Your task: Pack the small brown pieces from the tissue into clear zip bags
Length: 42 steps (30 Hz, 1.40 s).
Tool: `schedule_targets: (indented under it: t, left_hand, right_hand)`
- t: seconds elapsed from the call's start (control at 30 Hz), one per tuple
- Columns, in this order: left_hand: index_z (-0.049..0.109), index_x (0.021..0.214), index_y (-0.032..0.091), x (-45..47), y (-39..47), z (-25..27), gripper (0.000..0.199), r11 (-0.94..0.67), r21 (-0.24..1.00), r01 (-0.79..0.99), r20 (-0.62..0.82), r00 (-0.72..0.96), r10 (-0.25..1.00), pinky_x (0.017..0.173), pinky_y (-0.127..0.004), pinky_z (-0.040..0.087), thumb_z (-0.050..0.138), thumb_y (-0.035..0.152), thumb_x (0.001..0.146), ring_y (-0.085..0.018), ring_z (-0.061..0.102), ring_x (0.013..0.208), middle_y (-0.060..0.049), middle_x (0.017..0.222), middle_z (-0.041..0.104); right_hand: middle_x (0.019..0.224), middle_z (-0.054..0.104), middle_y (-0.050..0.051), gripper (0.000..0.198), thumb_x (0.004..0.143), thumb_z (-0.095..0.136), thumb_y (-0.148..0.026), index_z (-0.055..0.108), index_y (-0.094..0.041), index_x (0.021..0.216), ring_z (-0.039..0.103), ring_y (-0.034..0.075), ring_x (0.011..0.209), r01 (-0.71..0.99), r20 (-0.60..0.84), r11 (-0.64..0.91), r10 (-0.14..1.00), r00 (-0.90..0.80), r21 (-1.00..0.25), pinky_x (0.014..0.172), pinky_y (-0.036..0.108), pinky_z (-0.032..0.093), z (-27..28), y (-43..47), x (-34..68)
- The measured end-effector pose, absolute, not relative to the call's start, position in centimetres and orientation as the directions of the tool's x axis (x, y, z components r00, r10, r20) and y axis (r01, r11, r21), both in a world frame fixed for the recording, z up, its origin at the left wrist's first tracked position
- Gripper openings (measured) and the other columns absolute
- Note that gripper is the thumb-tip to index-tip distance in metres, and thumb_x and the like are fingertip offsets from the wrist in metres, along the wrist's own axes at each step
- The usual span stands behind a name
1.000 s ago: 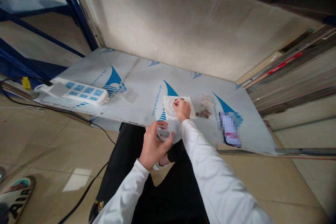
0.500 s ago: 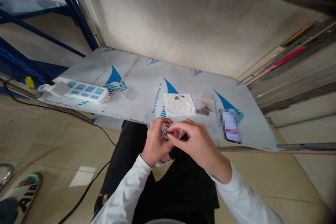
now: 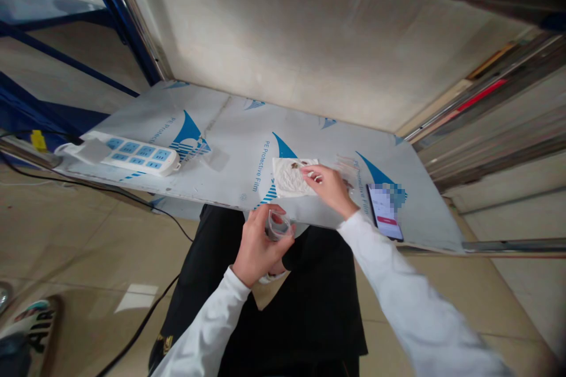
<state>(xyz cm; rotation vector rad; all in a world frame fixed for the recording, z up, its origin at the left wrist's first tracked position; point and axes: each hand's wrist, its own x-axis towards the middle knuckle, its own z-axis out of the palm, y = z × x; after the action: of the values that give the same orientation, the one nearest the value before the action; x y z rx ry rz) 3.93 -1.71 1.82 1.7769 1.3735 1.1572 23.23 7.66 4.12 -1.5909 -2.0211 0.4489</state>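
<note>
My left hand (image 3: 260, 241) is curled round a small clear plastic bag (image 3: 279, 225) with its mouth spread wide, held over my lap at the table's front edge. On the table, a white paper tissue (image 3: 287, 179) lies flat with a few small dark brown pieces (image 3: 297, 165) near its far edge. Over the tissue's right side reaches my right hand (image 3: 325, 184), fingertips pinched together close to those pieces. Whatever is between its fingers is too small to make out. Another clear bag (image 3: 349, 165) lies just beyond the right hand, partly covered by it.
A phone (image 3: 385, 212) with its screen lit rests to the right, near the front edge. On the left sits a white power strip (image 3: 144, 155) with blue sockets; a black cable (image 3: 132, 192) runs along that edge. Film with blue print covers the table (image 3: 241, 141).
My right hand has left the bag in my left hand and moved forward and right onto the tissue. The left hand keeps the bag, whose mouth now shows.
</note>
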Motion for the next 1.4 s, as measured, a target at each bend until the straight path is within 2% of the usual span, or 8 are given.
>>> schedule_targets:
  t: [0.07, 0.13, 0.27, 0.5, 0.73, 0.97, 1.17, 1.4]
  left_hand:
    - [0.054, 0.090, 0.021, 3.8, -1.6, 1.6, 0.023, -0.270, 0.857, 0.439, 0.260, 0.084, 0.962, 0.072, -0.030, 0.047, 0.068, 0.026, 0.072, -0.018, 0.061, 0.075, 0.000, 0.081, 0.064]
    - [0.055, 0.091, 0.021, 3.7, -1.5, 1.4, 0.023, -0.263, 0.853, 0.450, 0.252, 0.086, 0.964, 0.072, -0.030, 0.047, 0.068, 0.026, 0.073, -0.018, 0.061, 0.075, -0.001, 0.083, 0.064]
    - [0.054, 0.091, 0.021, 3.2, -1.3, 1.0, 0.023, -0.240, 0.852, 0.465, 0.243, 0.054, 0.969, 0.074, -0.030, 0.047, 0.068, 0.026, 0.073, -0.018, 0.062, 0.077, -0.001, 0.085, 0.065]
    - [0.056, 0.091, 0.022, 2.8, -0.9, 0.5, 0.023, -0.226, 0.852, 0.473, 0.238, 0.036, 0.971, 0.075, -0.030, 0.048, 0.069, 0.027, 0.073, -0.018, 0.062, 0.080, 0.000, 0.085, 0.066]
    - [0.055, 0.091, 0.022, 2.8, -0.9, 0.7, 0.023, -0.230, 0.853, 0.468, 0.244, 0.033, 0.969, 0.075, -0.029, 0.048, 0.069, 0.026, 0.073, -0.018, 0.063, 0.080, 0.000, 0.086, 0.066]
    - [0.055, 0.091, 0.021, 2.7, -1.1, 0.9, 0.022, -0.231, 0.849, 0.476, 0.245, 0.033, 0.969, 0.075, -0.030, 0.048, 0.068, 0.026, 0.074, -0.019, 0.063, 0.081, -0.001, 0.087, 0.067]
    - [0.056, 0.092, 0.022, 2.7, -1.1, 0.5, 0.023, -0.228, 0.850, 0.474, 0.236, 0.044, 0.971, 0.074, -0.030, 0.048, 0.068, 0.025, 0.073, -0.018, 0.063, 0.079, -0.001, 0.086, 0.067]
    - [0.055, 0.092, 0.022, 2.9, -0.9, 0.2, 0.022, -0.227, 0.846, 0.483, 0.231, 0.051, 0.972, 0.077, -0.031, 0.047, 0.067, 0.026, 0.074, -0.019, 0.063, 0.082, -0.001, 0.087, 0.067]
  right_hand:
    - [0.101, 0.071, 0.011, 0.027, 0.081, 0.058, -0.006, 0.070, -0.012, 0.104, 0.065, 0.015, 0.073, 0.818, 0.206, 0.255, 0.964, -0.170, -0.516, 0.072, 0.028, 0.052, 1.6, 11.2, 24.3]
    - [0.106, 0.070, 0.012, 0.030, 0.079, 0.056, -0.002, 0.071, -0.012, 0.103, 0.065, 0.017, 0.084, 0.821, 0.207, 0.297, 0.953, -0.222, -0.487, 0.082, 0.031, 0.050, -0.4, 13.8, 24.7]
    - [0.101, 0.071, 0.009, 0.024, 0.078, 0.061, -0.002, 0.074, -0.016, 0.092, 0.063, 0.019, 0.095, 0.814, 0.191, 0.385, 0.923, -0.335, -0.434, 0.093, 0.033, 0.046, -2.5, 16.0, 24.8]
    - [0.092, 0.069, 0.009, 0.016, 0.084, 0.060, -0.009, 0.073, -0.017, 0.089, 0.061, 0.021, 0.092, 0.831, 0.200, 0.428, 0.903, -0.380, -0.354, 0.088, 0.034, 0.047, -3.6, 16.1, 25.3]
    - [0.097, 0.066, 0.008, 0.018, 0.088, 0.056, -0.011, 0.071, -0.018, 0.094, 0.060, 0.019, 0.091, 0.853, 0.233, 0.434, 0.897, -0.376, -0.291, 0.087, 0.030, 0.047, -3.5, 14.9, 25.1]
    - [0.094, 0.068, 0.009, 0.017, 0.089, 0.056, -0.019, 0.073, -0.019, 0.090, 0.055, 0.024, 0.094, 0.875, 0.263, 0.435, 0.888, -0.377, -0.213, 0.088, 0.037, 0.043, -3.3, 14.2, 24.9]
    - [0.101, 0.068, 0.010, 0.022, 0.088, 0.052, -0.014, 0.071, -0.017, 0.100, 0.055, 0.023, 0.098, 0.882, 0.272, 0.423, 0.891, -0.363, -0.209, 0.089, 0.036, 0.043, -3.2, 14.3, 25.0]
    - [0.089, 0.069, 0.008, 0.012, 0.083, 0.061, -0.012, 0.071, -0.019, 0.085, 0.057, 0.022, 0.090, 0.881, 0.216, 0.414, 0.904, -0.368, -0.229, 0.085, 0.034, 0.045, -3.1, 15.2, 25.1]
